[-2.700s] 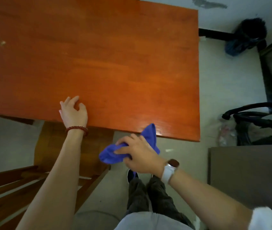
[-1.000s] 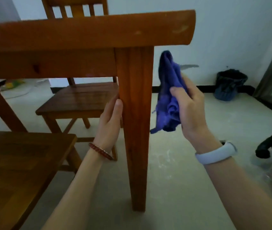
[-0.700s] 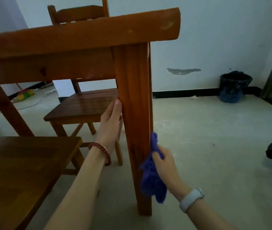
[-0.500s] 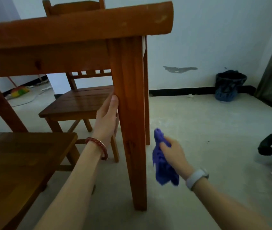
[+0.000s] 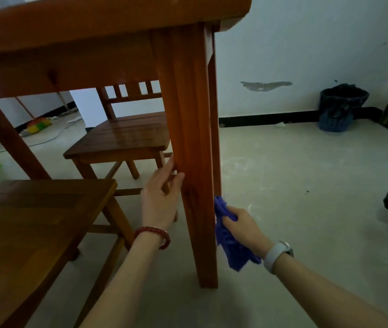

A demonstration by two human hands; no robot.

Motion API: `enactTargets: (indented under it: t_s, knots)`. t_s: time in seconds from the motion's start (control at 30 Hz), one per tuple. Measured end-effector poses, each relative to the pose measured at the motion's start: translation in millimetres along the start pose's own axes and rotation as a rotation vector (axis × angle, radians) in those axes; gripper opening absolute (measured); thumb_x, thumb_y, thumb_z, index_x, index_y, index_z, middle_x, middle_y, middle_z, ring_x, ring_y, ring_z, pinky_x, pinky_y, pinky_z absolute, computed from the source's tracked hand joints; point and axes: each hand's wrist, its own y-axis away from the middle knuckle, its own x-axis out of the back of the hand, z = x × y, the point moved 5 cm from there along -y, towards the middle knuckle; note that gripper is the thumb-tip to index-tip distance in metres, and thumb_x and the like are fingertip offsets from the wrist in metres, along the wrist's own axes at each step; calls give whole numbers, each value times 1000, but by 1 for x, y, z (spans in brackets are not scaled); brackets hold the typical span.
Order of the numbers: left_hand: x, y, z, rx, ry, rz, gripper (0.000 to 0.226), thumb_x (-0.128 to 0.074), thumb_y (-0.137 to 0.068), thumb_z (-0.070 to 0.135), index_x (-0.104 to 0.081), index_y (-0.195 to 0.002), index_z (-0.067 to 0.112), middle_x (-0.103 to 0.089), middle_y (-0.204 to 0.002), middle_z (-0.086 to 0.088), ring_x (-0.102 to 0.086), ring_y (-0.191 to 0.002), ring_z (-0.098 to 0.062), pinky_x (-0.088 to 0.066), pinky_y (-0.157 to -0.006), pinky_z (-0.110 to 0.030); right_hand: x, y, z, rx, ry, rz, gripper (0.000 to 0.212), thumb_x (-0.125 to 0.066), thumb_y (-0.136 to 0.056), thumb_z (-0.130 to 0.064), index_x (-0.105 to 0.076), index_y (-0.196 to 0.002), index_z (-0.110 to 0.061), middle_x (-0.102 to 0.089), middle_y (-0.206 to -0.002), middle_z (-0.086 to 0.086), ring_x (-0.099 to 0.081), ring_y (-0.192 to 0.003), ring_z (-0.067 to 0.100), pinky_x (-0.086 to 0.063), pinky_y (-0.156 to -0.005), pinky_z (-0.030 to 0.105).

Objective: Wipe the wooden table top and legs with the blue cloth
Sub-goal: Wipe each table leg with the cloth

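Blue cloth, bunched and crumpled, is back against the right face of the near square wooden leg of the orange-brown wooden counter, low on it, after hanging clear of the wood half a second ago. The right hand grips it with fingers curled round the bunch, a white band on that wrist, and a loose tail of cloth dangles below the palm. The left hand has slid a little lower on the leg's left edge; its fingers lie nearly straight against the wood and hold nothing, steadying. Judging by this, another pass on the leg's outer side is under way, with the foot of the leg near the floor not yet reached. Two dark wooden chairs stand to the left, and three other legs remain.
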Motion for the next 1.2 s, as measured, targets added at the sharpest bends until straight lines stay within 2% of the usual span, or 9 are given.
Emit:
enactTargets:
  t_s: [0.17, 0.27, 0.4, 0.53, 0.67, 0.8, 0.9, 1.0, 1.2]
  knots:
    - [-8, 11, -11, -55, -130, 12, 49, -52, -90, 22, -35, -136, 26, -43, -113, 17, -40, -89, 20, -34, -70, 3, 55, 17, -109, 588, -221, 467, 24, -48, -92, -16, -43, -115, -22, -49, -103, 7, -49, -81, 2, -42, -72, 13]
    - [-12, 17, -17, -60, -145, 38, 50, -52, -90, 21, -35, -136, 25, -42, -115, 16, -40, -90, 18, -29, -70, 10, 49, 31, -137, 859, -247, 514, 30, -44, -93, -17, -41, -122, -18, -46, -114, 11, -48, -99, 5, -42, -86, 13]
    - [-22, 23, -28, -26, -154, 49, 49, -47, -92, 30, -27, -137, 34, -41, -116, 16, -40, -105, 4, -28, -74, 0, -18, 3, -35, 355, -482, 352, 29, -44, -93, -10, -46, -101, -38, -53, -104, 2, -53, -91, 8, -44, -82, 17]
    - [-38, 32, -51, -39, -155, 20, 51, -42, -93, 31, -22, -140, 33, -45, -122, 9, -44, -107, -3, -34, -84, -10, -77, 9, 111, -250, -389, -24, 23, -40, -93, -5, -59, -99, -17, -60, -83, 9, -56, -76, 23, -48, -72, 37]
    - [-57, 49, -83, 26, -177, -59, 47, -35, -95, 31, -25, -141, 25, -47, -125, 6, -46, -104, -4, -38, -83, -16, -42, 8, 124, -235, -341, 311, 17, -46, -89, -9, -52, -104, -15, -59, -95, 7, -59, -90, 26, -48, -78, 37]
    - [-65, 55, -103, 41, -183, -74, 41, -31, -96, 32, -34, -135, 21, -52, -114, 9, -52, -97, 0, -43, -87, -20, -6, 9, 47, 273, -350, 603, 40, -45, -93, -17, -40, -132, -19, -41, -126, 8, -41, -113, 5, -35, -96, 14]
    - [-67, 57, -104, 37, -184, -14, 35, -32, -97, 23, -33, -132, 24, -47, -106, 25, -48, -93, 19, -37, -80, -2, -43, 15, 27, 564, -294, 511, 41, -39, -91, -19, -42, -132, -22, -42, -123, 17, -44, -112, 12, -38, -98, 22]
    - [-70, 59, -102, 66, -177, 46, 32, -30, -97, 25, -25, -125, 40, -45, -118, 22, -47, -106, 6, -40, -92, -13, -87, 0, 90, 254, -354, 363, 46, -38, -88, -20, -39, -134, -24, -41, -125, 19, -44, -112, 25, -36, -102, 33]
    - [-71, 56, -97, 68, -208, 74, 35, -29, -97, 29, -20, -117, 57, -41, -115, 30, -50, -110, -3, -46, -97, -35, -121, -3, 229, -432, -37, -356, 38, -46, -89, -6, -48, -127, -2, -54, -123, 25, -52, -113, 37, -40, -97, 38]
